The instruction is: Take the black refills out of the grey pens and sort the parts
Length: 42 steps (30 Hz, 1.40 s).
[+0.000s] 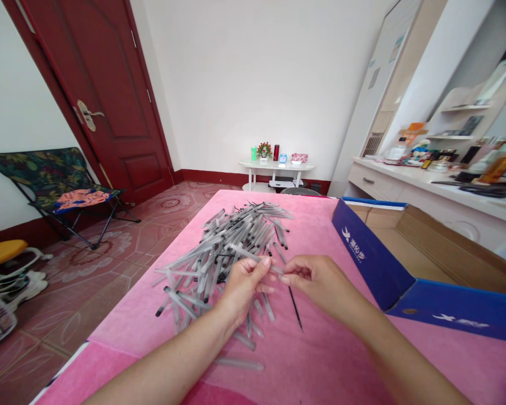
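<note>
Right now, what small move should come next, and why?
Perhaps lower the right hand to the black refill while the left hand steadies the clear tube: both hands are at the tube, and the refill shows just below the right one.

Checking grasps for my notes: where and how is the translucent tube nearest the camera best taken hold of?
Probably pinch the tube across its middle, from above and the right: it lies flat, crosswise, its right end free, its left end close to the left forearm.
</note>
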{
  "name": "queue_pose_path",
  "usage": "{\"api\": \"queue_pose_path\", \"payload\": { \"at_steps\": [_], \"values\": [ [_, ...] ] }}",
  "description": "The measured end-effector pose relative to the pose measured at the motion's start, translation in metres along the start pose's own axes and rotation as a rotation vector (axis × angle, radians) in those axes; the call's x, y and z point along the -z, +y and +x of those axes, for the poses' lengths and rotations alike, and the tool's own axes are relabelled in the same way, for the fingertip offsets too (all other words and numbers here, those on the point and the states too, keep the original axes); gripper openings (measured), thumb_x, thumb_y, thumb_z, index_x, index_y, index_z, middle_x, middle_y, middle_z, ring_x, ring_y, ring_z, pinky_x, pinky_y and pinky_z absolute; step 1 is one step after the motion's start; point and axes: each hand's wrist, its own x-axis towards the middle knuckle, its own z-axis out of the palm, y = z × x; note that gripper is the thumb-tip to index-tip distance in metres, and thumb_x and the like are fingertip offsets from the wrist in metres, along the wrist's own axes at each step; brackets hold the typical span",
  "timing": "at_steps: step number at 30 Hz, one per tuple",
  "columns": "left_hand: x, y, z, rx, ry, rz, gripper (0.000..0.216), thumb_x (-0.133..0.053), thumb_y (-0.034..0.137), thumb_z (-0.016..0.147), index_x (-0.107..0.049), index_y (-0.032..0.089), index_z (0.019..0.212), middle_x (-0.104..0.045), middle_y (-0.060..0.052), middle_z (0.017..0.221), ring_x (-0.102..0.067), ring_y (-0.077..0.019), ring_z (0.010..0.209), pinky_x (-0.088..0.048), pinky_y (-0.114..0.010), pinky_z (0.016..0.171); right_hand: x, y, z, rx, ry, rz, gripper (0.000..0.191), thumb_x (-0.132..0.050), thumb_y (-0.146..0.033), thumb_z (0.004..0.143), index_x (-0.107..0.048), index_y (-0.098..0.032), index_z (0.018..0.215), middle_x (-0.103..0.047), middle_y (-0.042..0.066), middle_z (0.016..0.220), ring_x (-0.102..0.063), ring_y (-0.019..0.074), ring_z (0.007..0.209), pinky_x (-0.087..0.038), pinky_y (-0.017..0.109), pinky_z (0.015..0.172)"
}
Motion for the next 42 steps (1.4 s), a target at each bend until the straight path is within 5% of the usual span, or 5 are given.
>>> {"api": "queue_pose_path", "payload": {
  "at_steps": [6, 16, 24, 34, 42],
  "values": [
    [0.0, 0.001, 0.002, 0.0, 0.033, 0.033, 0.033, -0.064, 0.041, 0.067, -0.063, 0.01, 0.077, -0.058, -0.003, 0.068, -0.053, -0.0088, 0.056, -0.049, -0.02, 0.046, 0.003, -0.002, -0.005, -0.039, -0.133, -0.068, 0.014, -0.05, -0.021, 0.069, -0.061, -0.017, 0.061, -0.054, -0.002, 0.054, -0.046, 0.0093, 0.051, -0.028, 0.019, 0.046],
    [0.02, 0.026, 0.018, -0.137, 0.193, -0.093, 0.033, -0.059, 0.042, 0.071, -0.062, 0.012, 0.085, -0.054, 0.001, 0.06, -0.048, -0.0043, 0.05, -0.045, -0.013, 0.045, 0.072, 0.012, -0.018, -0.136, -0.304, -0.34, 0.012, -0.049, -0.014, 0.061, -0.054, -0.018, 0.051, -0.049, -0.002, 0.048, -0.042, 0.0091, 0.046, -0.025, 0.02, 0.043],
    [0.017, 0.019, 0.015, -0.091, 0.145, -0.066, 0.034, -0.06, 0.042, 0.071, -0.062, 0.012, 0.086, -0.055, 0.0, 0.062, -0.048, -0.0044, 0.051, -0.046, -0.014, 0.045, 0.055, 0.015, -0.02, -0.217, -0.364, -0.484, 0.015, -0.046, -0.008, 0.05, -0.042, -0.016, 0.038, -0.033, -0.004, 0.038, -0.035, 0.007, 0.037, -0.02, 0.02, 0.037],
    [0.016, 0.018, 0.015, -0.063, 0.143, -0.05, 0.034, -0.061, 0.043, 0.069, -0.063, 0.011, 0.083, -0.054, 0.0, 0.06, -0.048, -0.0045, 0.049, -0.045, -0.014, 0.044, 0.039, 0.0, -0.022, -0.333, -0.496, -0.368, 0.015, -0.041, -0.006, 0.048, -0.051, -0.015, 0.041, -0.056, 0.006, 0.041, -0.054, 0.0143, 0.04, -0.027, 0.018, 0.033],
    [0.014, 0.017, 0.015, -0.043, 0.13, -0.047, 0.032, -0.061, 0.042, 0.07, -0.063, 0.012, 0.081, -0.054, 0.001, 0.058, -0.049, -0.0044, 0.048, -0.045, -0.013, 0.043, 0.028, 0.004, -0.018, -0.441, -0.577, -0.262, 0.016, -0.039, -0.006, 0.05, -0.052, -0.014, 0.045, -0.061, 0.008, 0.044, -0.058, 0.0157, 0.04, -0.037, 0.017, 0.034]
  ]
}}
